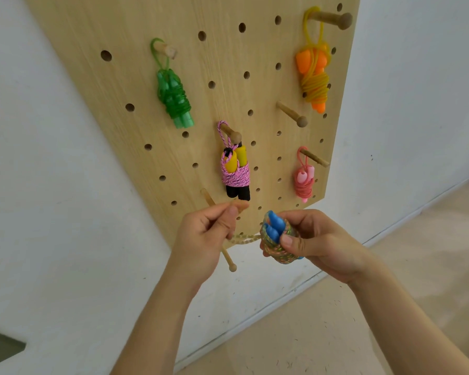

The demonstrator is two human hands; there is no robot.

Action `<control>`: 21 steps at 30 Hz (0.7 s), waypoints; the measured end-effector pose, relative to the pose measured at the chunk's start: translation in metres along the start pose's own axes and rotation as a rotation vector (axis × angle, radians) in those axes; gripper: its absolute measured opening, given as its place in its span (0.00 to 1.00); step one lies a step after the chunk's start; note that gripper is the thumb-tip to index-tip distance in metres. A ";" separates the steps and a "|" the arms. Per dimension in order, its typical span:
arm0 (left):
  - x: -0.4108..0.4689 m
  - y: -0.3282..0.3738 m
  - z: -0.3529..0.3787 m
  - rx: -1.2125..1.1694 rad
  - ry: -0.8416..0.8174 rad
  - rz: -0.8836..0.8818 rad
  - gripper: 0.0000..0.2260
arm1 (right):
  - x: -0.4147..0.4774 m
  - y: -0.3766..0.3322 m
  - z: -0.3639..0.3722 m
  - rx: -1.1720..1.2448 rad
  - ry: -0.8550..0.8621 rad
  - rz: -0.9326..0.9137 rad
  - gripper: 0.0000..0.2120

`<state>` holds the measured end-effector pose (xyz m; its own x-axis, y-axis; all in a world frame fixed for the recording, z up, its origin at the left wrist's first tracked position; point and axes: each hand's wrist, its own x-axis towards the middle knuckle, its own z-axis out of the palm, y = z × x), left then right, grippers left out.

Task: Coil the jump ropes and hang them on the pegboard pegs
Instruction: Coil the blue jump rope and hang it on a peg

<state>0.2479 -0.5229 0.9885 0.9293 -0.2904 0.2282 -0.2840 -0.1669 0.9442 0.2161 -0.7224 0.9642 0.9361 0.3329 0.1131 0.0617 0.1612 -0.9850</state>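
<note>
Filling the upper view, the pegboard [119,85] carries four coiled ropes. Just below it the right hand [317,244] curls round a fifth bundle [278,250]: light, soft braided cord wound over two blue handles [275,226], likely to slacken unless held firmly. The left hand [203,236] grips its free loop [244,238], probably the best hold for slipping over the bare peg [293,115].

White wall [38,158], speckled floor [336,334], perhaps a baseboard [255,311]

A plain indoor room — white wall [38,163], wooden pegboard [125,77], pale floor [363,326].
</note>
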 end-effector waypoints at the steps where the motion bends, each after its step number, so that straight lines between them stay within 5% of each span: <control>1: -0.001 0.001 0.000 0.053 -0.018 0.013 0.09 | 0.000 0.000 0.001 0.004 0.003 -0.004 0.10; 13: -0.009 -0.006 0.004 0.269 -0.062 0.252 0.12 | 0.002 -0.007 0.006 -0.001 -0.052 -0.034 0.11; 17: -0.012 -0.003 0.005 0.603 -0.085 0.465 0.17 | -0.001 -0.010 0.009 0.077 -0.054 -0.044 0.12; 19: -0.011 0.001 0.002 0.721 -0.101 0.544 0.16 | -0.001 -0.009 0.008 0.084 -0.077 -0.051 0.11; 21: -0.014 0.003 -0.002 0.591 -0.051 0.488 0.10 | 0.000 -0.006 0.006 0.133 -0.076 -0.069 0.10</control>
<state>0.2349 -0.5177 0.9887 0.6580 -0.5014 0.5618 -0.7518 -0.4801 0.4520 0.2138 -0.7175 0.9712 0.9022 0.3850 0.1946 0.0739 0.3065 -0.9490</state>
